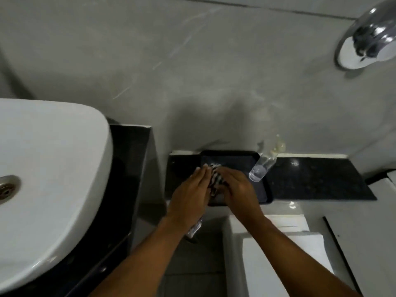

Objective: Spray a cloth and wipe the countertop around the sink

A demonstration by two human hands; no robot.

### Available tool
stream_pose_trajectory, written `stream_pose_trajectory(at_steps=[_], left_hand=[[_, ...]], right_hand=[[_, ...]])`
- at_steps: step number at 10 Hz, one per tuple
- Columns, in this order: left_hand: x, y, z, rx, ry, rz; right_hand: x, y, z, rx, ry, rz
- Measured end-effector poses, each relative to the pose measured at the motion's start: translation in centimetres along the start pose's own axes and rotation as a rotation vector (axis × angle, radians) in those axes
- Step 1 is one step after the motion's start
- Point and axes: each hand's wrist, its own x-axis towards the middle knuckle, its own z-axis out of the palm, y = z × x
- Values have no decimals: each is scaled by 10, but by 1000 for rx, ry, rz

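Observation:
A black-and-white striped cloth sits bunched between my two hands over a dark tray on a low black ledge. My left hand presses against the cloth from the left, fingers straight. My right hand closes on it from the right. A clear spray bottle stands on the tray's right rim, just right of my right hand. The white sink basin fills the left of the view, on a black countertop. Most of the cloth is hidden by my hands.
The black speckled ledge runs right from the tray along a grey wall. A chrome wall fitting hangs at the top right. A white toilet tank lies below the ledge. The sink drain shows at the left edge.

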Motion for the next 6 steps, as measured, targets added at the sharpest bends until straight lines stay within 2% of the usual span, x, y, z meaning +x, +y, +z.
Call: stream_pose_trajectory(at_steps=[1, 2, 3, 5, 6], left_hand=[[44, 4, 37, 94, -64, 31], [53, -2, 79, 234, -258, 69], [48, -6, 97, 202, -237, 15], [72, 12, 58, 207, -458, -70], [65, 35, 10, 147, -465, -63]], right_hand=[[14, 45, 10, -42, -66, -1], [7, 74, 31, -239, -255, -20], [6, 82, 44, -257, -315, 15], [51, 71, 23, -261, -674, 151], [63, 51, -4, -218, -702, 173]])
